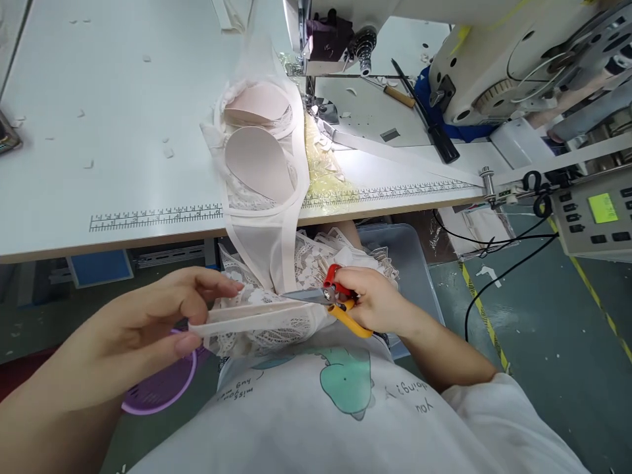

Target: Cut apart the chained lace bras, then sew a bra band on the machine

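Observation:
My left hand (153,322) pinches the end of a pale elastic band (247,319) that is sewn to a white lace bra piece in my lap. My right hand (370,299) grips small thread snips (336,297) with red and yellow handles. The blades point left and touch the band where it meets the lace. The rest of the garment, with two pink padded cups (259,155), hangs from the white sewing table (123,131) over its front edge down to my hands.
A sewing machine (474,59) stands at the back right, with a control panel (595,214) on its right. A clear plastic bin (405,263) sits under the table. A purple round basket (158,388) lies by my left arm. Ruler marks run along the table edge.

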`<action>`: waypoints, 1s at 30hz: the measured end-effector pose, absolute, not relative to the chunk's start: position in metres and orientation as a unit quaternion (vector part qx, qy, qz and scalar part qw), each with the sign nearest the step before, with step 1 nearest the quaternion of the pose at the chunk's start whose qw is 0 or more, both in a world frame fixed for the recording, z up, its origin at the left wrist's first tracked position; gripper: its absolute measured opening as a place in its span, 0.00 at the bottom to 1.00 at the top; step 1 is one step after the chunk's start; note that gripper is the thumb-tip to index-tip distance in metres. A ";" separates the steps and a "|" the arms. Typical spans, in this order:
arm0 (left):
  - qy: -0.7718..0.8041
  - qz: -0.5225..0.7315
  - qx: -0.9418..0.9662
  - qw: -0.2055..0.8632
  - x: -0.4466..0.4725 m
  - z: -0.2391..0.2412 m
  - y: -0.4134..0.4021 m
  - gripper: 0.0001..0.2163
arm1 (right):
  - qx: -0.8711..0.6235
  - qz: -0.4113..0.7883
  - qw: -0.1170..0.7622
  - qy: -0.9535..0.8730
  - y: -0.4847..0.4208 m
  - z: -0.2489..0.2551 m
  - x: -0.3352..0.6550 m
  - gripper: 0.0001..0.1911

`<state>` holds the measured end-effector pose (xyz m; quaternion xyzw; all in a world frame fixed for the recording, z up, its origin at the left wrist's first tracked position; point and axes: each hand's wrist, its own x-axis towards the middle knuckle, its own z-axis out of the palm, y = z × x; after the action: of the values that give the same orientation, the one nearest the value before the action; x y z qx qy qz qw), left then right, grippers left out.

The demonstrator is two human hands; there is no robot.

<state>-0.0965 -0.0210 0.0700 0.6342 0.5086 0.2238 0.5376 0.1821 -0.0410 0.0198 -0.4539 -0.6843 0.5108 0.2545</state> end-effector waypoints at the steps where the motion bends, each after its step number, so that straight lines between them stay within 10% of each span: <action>1: 0.522 0.205 0.646 0.518 -0.098 0.069 -0.020 0.13 | -0.451 0.514 0.254 -0.684 -0.042 0.020 0.182 0.08; 15: 0.613 0.190 0.649 0.408 -0.096 0.055 -0.022 0.11 | -0.442 0.534 0.268 -0.669 -0.049 0.016 0.187 0.10; 24: 0.482 0.406 0.669 0.394 -0.039 0.050 -0.026 0.16 | -0.481 0.478 0.201 -0.707 -0.056 0.010 0.198 0.09; 30: 0.377 0.417 0.750 0.348 -0.011 0.047 -0.024 0.21 | -0.448 0.474 0.382 -0.655 -0.034 0.035 0.202 0.08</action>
<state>-0.0108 -0.0243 0.0473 0.7502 0.3770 0.4168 0.3484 0.2015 -0.0339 0.0349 -0.4478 -0.6552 0.4736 0.3820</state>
